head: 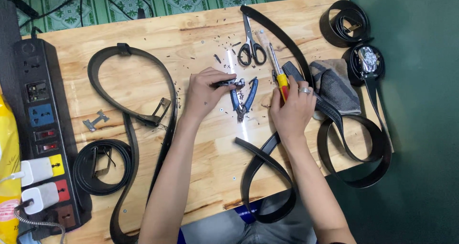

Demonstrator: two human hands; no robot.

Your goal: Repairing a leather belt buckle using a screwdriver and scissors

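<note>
On the wooden table (201,143), left hand (203,93) pinches a buckle clasp (232,83); right hand (291,111) grips the belt end (292,72).

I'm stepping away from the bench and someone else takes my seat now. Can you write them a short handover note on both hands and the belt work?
Left hand: fingertips pinch a small dark metal part above the blue-handled pliers lying on the wooden table.
Right hand: grips the yellow-and-red screwdriver against the black belt end.
Nearby: scissors, grey cloth, loose buckle at left.
Done: dark scraps lie scattered around the scissors.
Left: the belt end shows no buckle fitted yet.
</note>
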